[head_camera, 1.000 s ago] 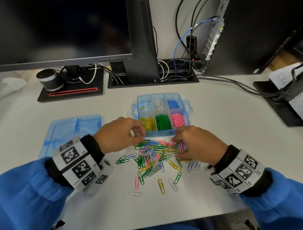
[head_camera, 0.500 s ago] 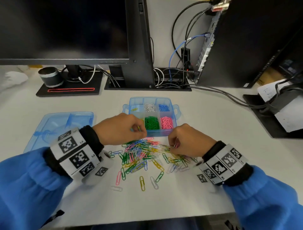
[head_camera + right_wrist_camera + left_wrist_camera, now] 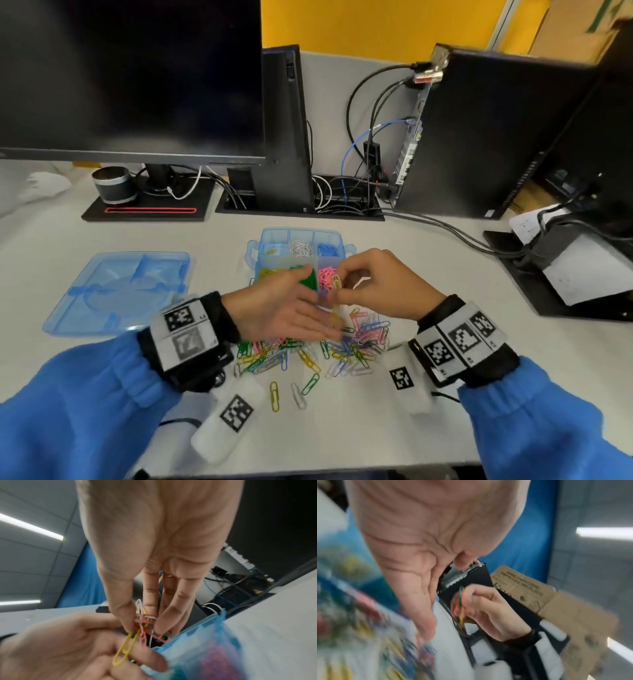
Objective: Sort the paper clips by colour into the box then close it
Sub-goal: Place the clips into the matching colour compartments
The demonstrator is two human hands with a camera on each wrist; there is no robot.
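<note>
Lifting clear of the desk, the right hand (image 3: 380, 284) had come up from the loose pile (image 3: 308, 349) with a small tangle of paper clips (image 3: 145, 623) pinched between thumb and fingers; half a second before, both hands were still down picking at the heap. The left hand (image 3: 284, 308) had turned palm-up, fingers straight and relaxed, directly under the tangle and holding nothing that could be made out. Right wrist view showed a yellow clip (image 3: 125, 647) hanging lowest, pink and white ones snagged above it, so the grab was mixed colours. Judged: clips were being separated over the open palm before going to compartments; sorting only partly done, much of the pile unsorted. Box (image 3: 270, 240) sat at 12 o'clock from the pile, just beyond the hands, uncovered; its lid (image 3: 113, 291) lay flat at 9 o'clock from the box, well apart, so closing was a long way off. Counts: one box, one lid, two hands, one pile. Compartments showing fill: five, being white, blue, yellow, green, pink; a sixth at the far left held what looked like a single yellow clip. Stray clips at 6 o'clock of the pile: about four. Clips in the pile itself were too tangled to count.
</note>
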